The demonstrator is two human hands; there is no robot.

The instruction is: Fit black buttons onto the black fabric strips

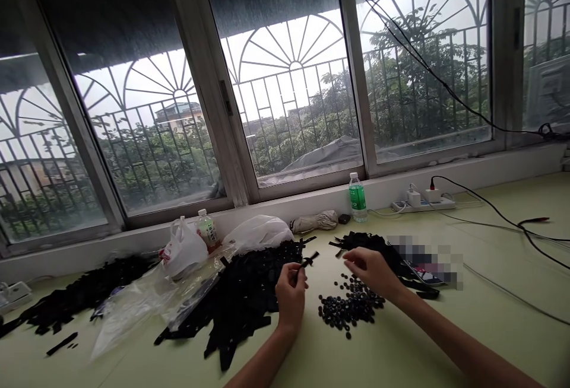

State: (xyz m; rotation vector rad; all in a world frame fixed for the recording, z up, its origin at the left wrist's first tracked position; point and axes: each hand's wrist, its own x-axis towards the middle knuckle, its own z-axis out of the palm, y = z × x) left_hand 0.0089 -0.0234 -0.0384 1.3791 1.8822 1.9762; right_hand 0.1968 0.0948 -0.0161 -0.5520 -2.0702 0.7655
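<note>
My left hand (290,298) pinches a short black fabric strip (310,259), whose end sticks out past the fingertips. To its right, my right hand (371,270) hovers with thumb and forefinger drawn together; whatever may be between them is too small to make out. Below and between the hands lies a loose pile of small round dark buttons (351,304). A large heap of black fabric strips (249,293) spreads on the table left of my left hand. Behind my right hand is another, smaller heap of black strips (365,241).
Along the window sill stand a green-labelled water bottle (357,199), a power strip (423,203) with chargers and cables, a bundled cloth (314,222), white plastic bags (184,242) and a drink bottle (208,231). More black strips (89,293) lie at far left on the pale green table (338,361).
</note>
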